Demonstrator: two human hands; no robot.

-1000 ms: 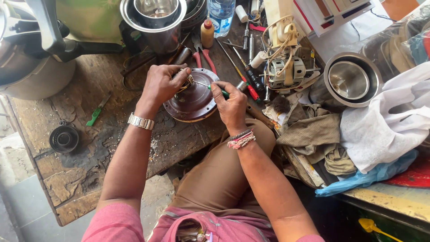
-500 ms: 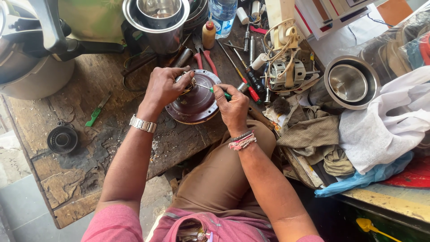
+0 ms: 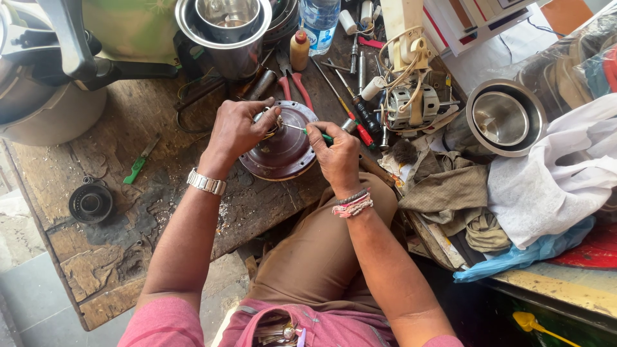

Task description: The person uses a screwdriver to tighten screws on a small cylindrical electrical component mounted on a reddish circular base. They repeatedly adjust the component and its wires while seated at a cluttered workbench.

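disc [image 3: 283, 151] steadied by left hand [image 3: 239, 128] at hub | screwdriver [image 3: 315, 133] pinched in right hand [image 3: 334, 154], shaft lying leftward toward hub | both hands touching disc

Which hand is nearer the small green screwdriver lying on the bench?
Left. The left hand is right of the green screwdriver; the right hand is farther right, beyond the disc.

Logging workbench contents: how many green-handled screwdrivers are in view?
2. One green-handled screwdriver lies on the wooden bench, left of the left hand. The other is in the right hand, tip on the round maroon part. Clutter may hide more.
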